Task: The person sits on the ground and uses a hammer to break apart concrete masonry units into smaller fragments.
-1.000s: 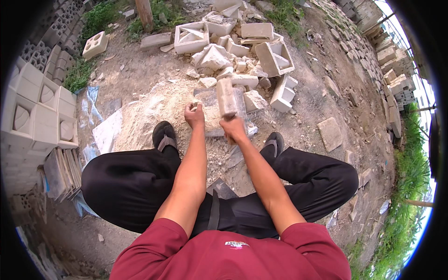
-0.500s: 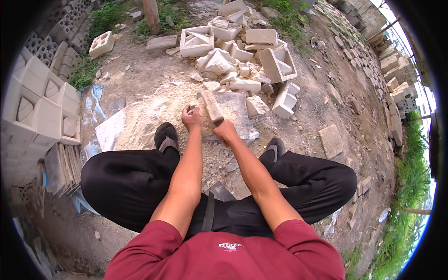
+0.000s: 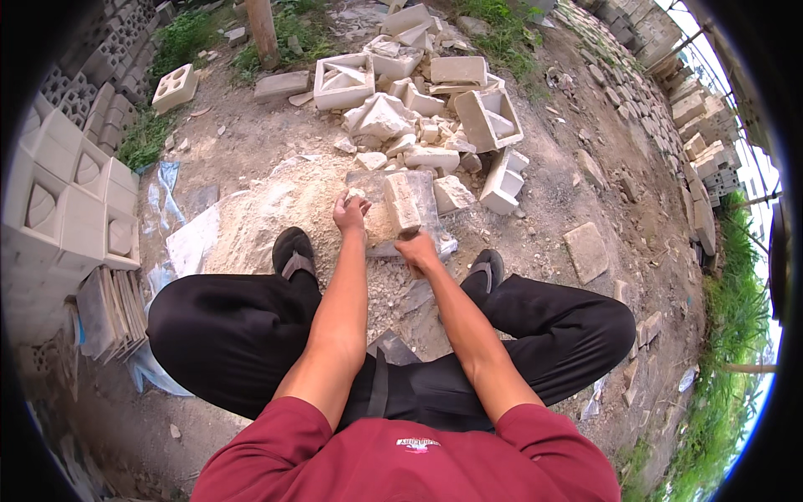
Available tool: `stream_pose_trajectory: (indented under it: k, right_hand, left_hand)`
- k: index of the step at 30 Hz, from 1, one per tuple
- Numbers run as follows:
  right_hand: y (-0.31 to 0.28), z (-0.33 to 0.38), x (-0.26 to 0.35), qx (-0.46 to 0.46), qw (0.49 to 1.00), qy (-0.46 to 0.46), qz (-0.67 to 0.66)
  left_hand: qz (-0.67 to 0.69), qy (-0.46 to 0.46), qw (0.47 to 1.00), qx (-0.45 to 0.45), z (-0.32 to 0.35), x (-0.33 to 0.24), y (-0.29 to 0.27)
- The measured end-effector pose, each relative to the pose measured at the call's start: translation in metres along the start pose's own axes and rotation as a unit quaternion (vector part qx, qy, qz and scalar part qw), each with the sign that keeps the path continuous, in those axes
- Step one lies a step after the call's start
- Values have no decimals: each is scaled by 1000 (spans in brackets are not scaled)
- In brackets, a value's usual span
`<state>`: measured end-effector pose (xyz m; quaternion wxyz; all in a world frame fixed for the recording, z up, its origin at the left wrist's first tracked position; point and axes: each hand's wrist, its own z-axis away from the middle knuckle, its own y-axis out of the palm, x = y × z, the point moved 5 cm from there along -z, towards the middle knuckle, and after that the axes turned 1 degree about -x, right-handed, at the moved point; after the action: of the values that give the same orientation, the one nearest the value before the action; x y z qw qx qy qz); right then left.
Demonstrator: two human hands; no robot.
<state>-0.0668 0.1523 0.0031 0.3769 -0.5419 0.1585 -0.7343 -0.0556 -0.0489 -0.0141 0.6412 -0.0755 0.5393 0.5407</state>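
Between my feet lies a flat grey slab (image 3: 428, 219) coated with pale dust. Over it, my right hand (image 3: 418, 251) grips the near end of a dusty, brick-shaped block (image 3: 403, 201); whether it has a handle is hidden. My left hand (image 3: 350, 212), at the slab's left edge, is closed around a small pale chunk of broken block (image 3: 358, 194). Crushed pale grit (image 3: 276, 201) is heaped left of the slab. Just beyond the slab, a pile of broken cream blocks (image 3: 381, 117) spreads out, some with hollow square frames.
Stacked cream decorative blocks (image 3: 71, 188) stand at the left, with thin boards (image 3: 113, 309) leaning beside them. A wooden post (image 3: 262, 33) rises at the back. A flat stone (image 3: 585, 253) lies right of my foot. Grass (image 3: 740, 309) borders the right side.
The brick-shaped block has swung right, and its broad face shows more. My right hand has shifted right and nearer. My left hand has turned, revealing the pale chunk. The view has shifted slightly.
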Motion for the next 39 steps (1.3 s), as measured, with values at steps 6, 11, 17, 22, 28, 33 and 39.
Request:
stream_pose_trajectory:
  k: [6,11,17,22,28,33,39]
  right_hand:
    - [-26,-9,33,-18,983,38,-178]
    - [-12,-17,-8,-50,987,-32,-148]
    - [-16,-10,-8,28,992,82,-89]
    - [-28,-7,-13,-12,985,105,-136]
    - [-21,-31,-34,-28,997,49,-60]
    - [-11,-28,-42,36,987,118,-105]
    - [-18,-33,-39,-30,995,52,-83]
  left_hand:
    - [92,-68,992,52,8,2,12]
    - [106,-128,984,70,17,13,27]
    - [-80,-98,990,57,10,18,2]
    - [-226,-81,966,99,11,35,6]
    - [-344,-17,935,89,23,33,14]
    - [-494,82,863,68,37,22,9]
    - [-543,76,835,52,23,32,10]
